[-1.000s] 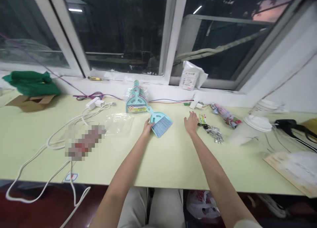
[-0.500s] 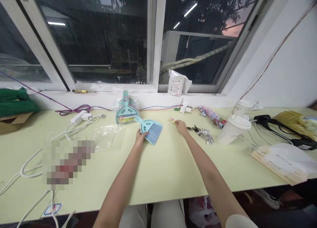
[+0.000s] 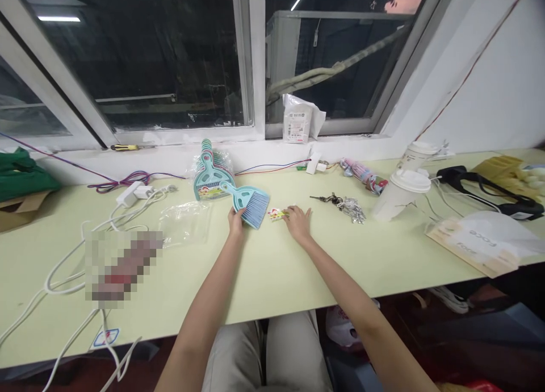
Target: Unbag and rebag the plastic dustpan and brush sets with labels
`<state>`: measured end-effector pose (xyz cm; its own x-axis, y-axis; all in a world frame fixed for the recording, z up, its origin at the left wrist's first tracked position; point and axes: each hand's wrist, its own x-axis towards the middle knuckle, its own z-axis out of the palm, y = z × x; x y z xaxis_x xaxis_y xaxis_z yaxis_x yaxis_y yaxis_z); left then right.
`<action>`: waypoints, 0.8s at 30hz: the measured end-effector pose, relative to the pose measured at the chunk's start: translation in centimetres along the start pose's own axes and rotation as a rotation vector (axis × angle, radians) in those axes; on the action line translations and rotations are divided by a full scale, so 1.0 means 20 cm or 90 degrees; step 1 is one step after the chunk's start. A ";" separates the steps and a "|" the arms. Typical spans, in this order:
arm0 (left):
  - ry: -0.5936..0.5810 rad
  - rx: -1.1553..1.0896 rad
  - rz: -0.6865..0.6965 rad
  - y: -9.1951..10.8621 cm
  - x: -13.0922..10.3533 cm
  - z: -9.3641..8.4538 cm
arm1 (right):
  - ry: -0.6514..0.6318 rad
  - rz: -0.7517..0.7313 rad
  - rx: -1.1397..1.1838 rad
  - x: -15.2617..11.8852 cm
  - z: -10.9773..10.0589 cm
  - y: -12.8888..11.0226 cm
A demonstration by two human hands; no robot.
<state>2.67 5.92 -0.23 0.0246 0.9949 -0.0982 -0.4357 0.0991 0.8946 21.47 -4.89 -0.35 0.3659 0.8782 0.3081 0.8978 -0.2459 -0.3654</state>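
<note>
My left hand (image 3: pixel 236 221) grips a light blue mini dustpan with a blue-bristled brush (image 3: pixel 254 205) nested in it, bristles pointing right. Its handle end overlaps a stack of similar dustpan sets (image 3: pixel 208 165) in clear wrapping. Just to the right, my right hand (image 3: pixel 298 224) has its fingertips on the right end of a small colourful printed card (image 3: pixel 277 213), close to the tabletop. The thumb is partly hidden.
A clear plastic bag (image 3: pixel 185 224) lies to the left, near white cables and a charger (image 3: pixel 131 193). Keys (image 3: pixel 349 208), a folded umbrella (image 3: pixel 361 175), lidded paper cups (image 3: pixel 402 193) and a paper bag (image 3: pixel 477 241) are on the right. A wrapped packet (image 3: pixel 298 119) stands on the sill.
My right hand has brought the card leftward, close to the brush bristles. The left hand keeps its hold on the dustpan set. The view has tilted down.
</note>
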 end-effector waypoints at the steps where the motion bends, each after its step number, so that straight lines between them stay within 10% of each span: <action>1: -0.004 0.010 0.005 0.00 0.00 0.00 | -0.011 -0.004 0.003 0.00 -0.01 0.01; 11: -0.045 0.049 -0.023 0.00 -0.01 0.01 | -0.049 -0.074 0.043 0.00 0.01 0.00; 18: -0.084 0.057 -0.081 0.03 -0.06 0.02 | 0.192 0.226 0.343 0.11 -0.14 0.11; 21: -0.116 0.023 -0.096 0.04 -0.10 0.05 | 0.306 0.129 0.421 0.08 -0.18 0.05; 24: -0.174 -0.014 -0.095 0.03 -0.16 0.09 | 0.140 -0.056 0.311 -0.01 -0.14 -0.12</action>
<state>3.98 2.91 1.42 0.3298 0.9383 -0.1044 -0.4281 0.2472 0.8693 20.01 -5.54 2.83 0.3848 0.7669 0.5136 0.7279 0.0900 -0.6797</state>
